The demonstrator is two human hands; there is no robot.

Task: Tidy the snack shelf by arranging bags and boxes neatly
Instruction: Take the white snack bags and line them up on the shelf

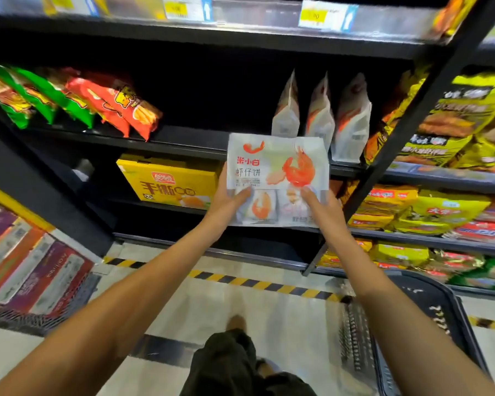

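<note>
A white shrimp-cracker bag (277,167) with a red prawn print hangs in front of the black shelf (183,141), facing me. My left hand (226,201) grips its lower left edge, thumb on the front. My right hand (320,207) grips its lower right edge the same way. Three matching white bags (352,124) stand upright on the shelf just behind and to the right. Red and green chip bags (77,101) lean together at the shelf's left end. Between them the shelf is dark.
A yellow box (169,181) lies on the shelf below. Yellow snack bags (455,115) fill the bay to the right, past a black upright post (412,118). A black shopping basket (412,324) stands on the floor at right; stacked boxes (26,267) lie at left.
</note>
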